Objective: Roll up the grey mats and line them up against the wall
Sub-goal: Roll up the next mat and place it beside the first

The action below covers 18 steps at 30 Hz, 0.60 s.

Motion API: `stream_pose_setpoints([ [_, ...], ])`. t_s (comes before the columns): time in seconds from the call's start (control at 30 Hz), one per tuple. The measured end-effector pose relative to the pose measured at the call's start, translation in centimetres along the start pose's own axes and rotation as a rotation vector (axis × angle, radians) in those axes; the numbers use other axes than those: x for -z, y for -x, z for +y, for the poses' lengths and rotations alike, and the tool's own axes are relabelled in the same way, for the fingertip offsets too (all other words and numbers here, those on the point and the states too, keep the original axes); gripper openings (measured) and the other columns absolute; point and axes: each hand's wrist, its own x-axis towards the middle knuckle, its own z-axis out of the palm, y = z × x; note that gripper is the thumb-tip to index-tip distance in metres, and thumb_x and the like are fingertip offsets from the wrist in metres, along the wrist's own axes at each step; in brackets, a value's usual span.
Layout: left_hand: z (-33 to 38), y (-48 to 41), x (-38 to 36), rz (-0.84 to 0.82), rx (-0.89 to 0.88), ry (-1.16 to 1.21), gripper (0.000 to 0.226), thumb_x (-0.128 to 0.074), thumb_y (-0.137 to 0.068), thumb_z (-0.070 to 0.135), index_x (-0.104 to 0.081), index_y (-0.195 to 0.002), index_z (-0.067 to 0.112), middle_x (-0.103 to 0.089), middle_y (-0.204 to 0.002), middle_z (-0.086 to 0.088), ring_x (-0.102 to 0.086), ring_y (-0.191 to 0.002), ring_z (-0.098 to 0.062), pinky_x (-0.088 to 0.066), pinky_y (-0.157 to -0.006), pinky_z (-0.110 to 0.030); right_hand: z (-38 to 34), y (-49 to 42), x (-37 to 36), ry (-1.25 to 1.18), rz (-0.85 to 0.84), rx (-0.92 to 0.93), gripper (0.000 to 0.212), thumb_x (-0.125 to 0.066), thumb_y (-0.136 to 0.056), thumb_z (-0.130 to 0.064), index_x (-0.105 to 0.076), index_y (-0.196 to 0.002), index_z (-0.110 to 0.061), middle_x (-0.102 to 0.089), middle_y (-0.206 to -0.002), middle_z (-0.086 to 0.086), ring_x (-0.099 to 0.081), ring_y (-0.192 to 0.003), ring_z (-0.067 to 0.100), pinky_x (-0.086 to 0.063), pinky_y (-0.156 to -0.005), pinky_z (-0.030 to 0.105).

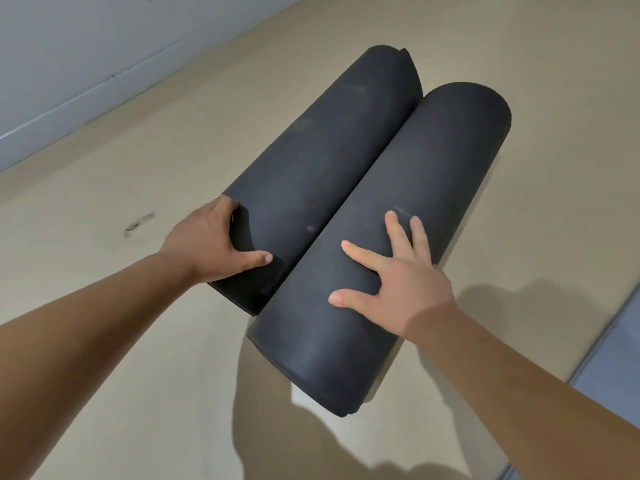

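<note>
Head view: left roll point(311, 161) and right roll point(415, 188) lie touching on the floor point(138, 150). Left hand point(204, 244) curls round the left one; right hand point(405, 278) presses the other, fingers spread.

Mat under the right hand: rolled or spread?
Rolled: mat under right hand is a full cylinder, layered edge visible at its near end.

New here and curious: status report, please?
Left hand grips left roll. Right hand flat on right roll. Rolls touching, short of wall. Only a floor mark between.
</note>
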Motion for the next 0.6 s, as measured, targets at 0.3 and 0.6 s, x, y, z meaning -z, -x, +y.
stream_pose_setpoints([
  [0.3, -2.6, -2.1, 0.4, -0.113, 0.151, 0.225, 0.116, -0.085, -0.062, 0.072, -0.037, -0.155, 0.024, -0.051, -0.146, 0.004, -0.053, -0.127, -0.024, -0.046, -0.103, -0.04, -4.6, -3.3, -0.1, 0.182, -0.014, -0.032, 0.086, -0.048, -0.075, -0.094, -0.03, -0.152, -0.06, 0.014, -0.172, -0.002, 0.022, -0.155, 0.034, -0.03, -0.109, 0.07],
  [0.6, -2.2, -1.9, 0.8, -0.029, 0.17, -0.04, 0.101, -0.059, -0.06, 0.084, -0.041, -0.145, 0.035, -0.039, -0.138, -0.005, -0.035, -0.132, -0.032, -0.048, -0.102, -0.048, -5.5, -4.2, 0.1, 0.03, 0.149, 0.034, 0.099, -0.055, -0.061, -0.098, -0.042, -0.145, -0.049, -0.01, -0.171, -0.007, -0.006, -0.158, 0.022, -0.033, -0.111, 0.066],
])
